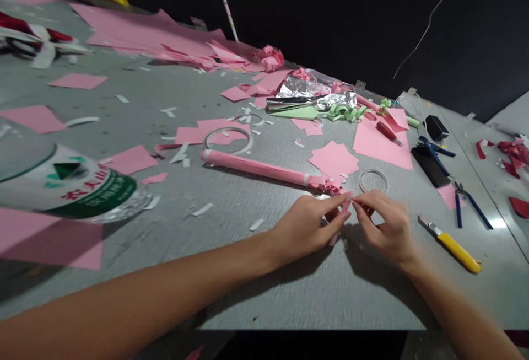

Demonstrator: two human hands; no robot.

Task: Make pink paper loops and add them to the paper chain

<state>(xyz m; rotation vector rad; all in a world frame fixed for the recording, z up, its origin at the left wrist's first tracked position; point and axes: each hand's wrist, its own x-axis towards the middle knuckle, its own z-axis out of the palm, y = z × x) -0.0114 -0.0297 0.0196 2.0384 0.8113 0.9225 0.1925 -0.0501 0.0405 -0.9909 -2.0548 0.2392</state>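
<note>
My left hand (316,219) pinches a small pink paper strip (345,205) between thumb and fingers. My right hand (382,222) meets it from the right, its thumb and index finger pressed together at the strip's edge; what they hold is too small to name. Just behind my left hand lies a rolled pink paper tube (260,167), with crumpled pink paper at its right end. A ring of white tape (373,181) lies behind my right hand, and pink paper squares (334,160) lie beyond the tube's right end.
A large bottle (70,178) lies at the left. A yellow utility knife (458,251), blue-handled pliers (471,205) and a black phone (430,166) are at the right. Foil (303,87), green paper (295,112) and pink sheets (157,37) lie along the back. White scraps dot the grey table (289,299).
</note>
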